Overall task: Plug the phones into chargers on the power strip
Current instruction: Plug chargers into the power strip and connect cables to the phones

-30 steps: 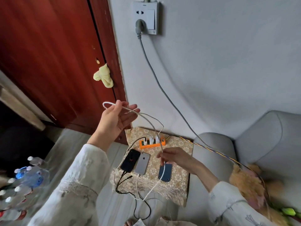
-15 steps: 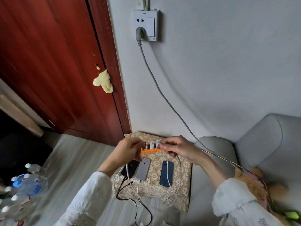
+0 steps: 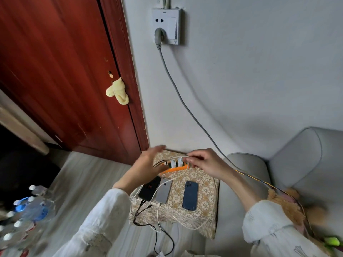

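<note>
Three phones [image 3: 190,195] lengthwise toward power strip [image 3: 173,169]

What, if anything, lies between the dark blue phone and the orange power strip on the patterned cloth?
Nothing solid. Only bare patterned cloth separates the dark blue phone from the orange power strip. The right hand pinches a white cable above the strip, not in that gap.

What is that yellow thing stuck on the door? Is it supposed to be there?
A yellow cloth is stuffed into the red door edge, just below a bare hole. It looks like a makeshift fix.
</note>
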